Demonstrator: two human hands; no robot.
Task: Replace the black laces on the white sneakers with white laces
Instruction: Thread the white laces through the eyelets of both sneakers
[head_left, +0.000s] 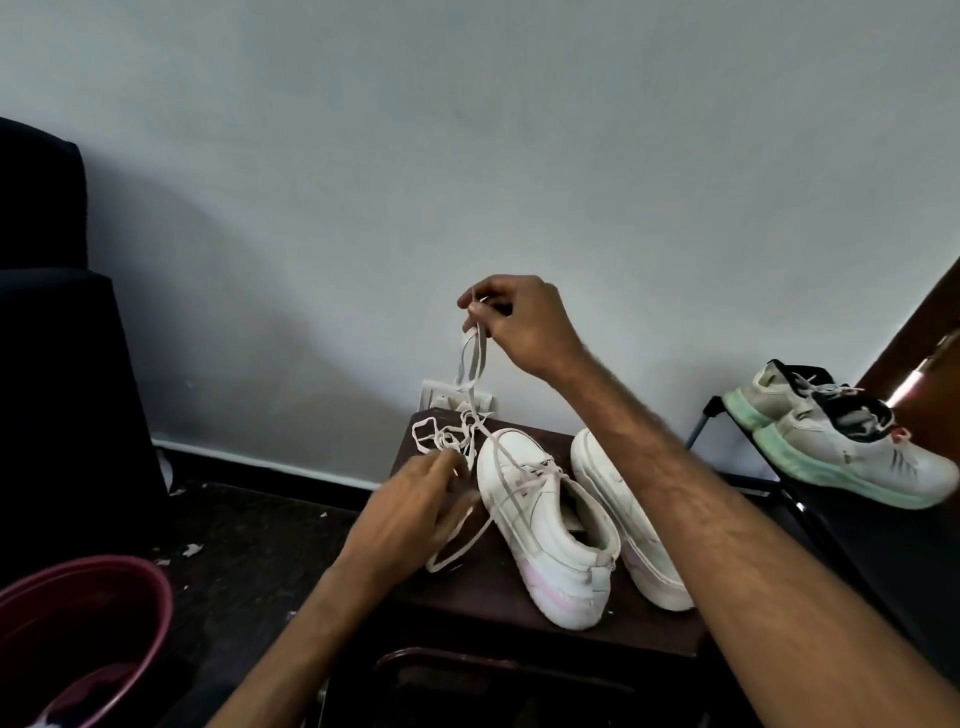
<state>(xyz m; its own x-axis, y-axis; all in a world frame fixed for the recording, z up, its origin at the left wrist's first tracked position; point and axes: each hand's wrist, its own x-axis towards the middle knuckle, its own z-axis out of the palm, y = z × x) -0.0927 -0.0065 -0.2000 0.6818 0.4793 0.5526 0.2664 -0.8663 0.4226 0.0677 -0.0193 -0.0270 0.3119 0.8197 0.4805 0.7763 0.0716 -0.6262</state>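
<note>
now the right hand (524, 325), just above the middle of the frame, pinches a doubled run of the white lace (470, 364) between thumb and fingertips, high above the dark stool (467, 587). from that pinch the lace hangs almost straight down, its long axis close to vertical, into a loose tangle of loops at the upper left of the stool top, just beside the toe of the nearer sneaker (550, 545). one strand crosses that toe toward the eyelets, and another loop trails toward the bottom of the frame along the shoe's left side. the left hand (415, 512), lower and left of centre, is the nearer one to the tangle, with its fingers reaching into it. blur hides whether they grip a strand or only touch it, so i cannot tell. the lace is flat, pale and limp, and looks partly threaded. the sneaker is white with a pinkish heel, and the second sneaker (618, 499) sits close on its right. the coming move, i judge, turns on clearing that tangle below the raised pinch, which is work for the left hand.
</note>
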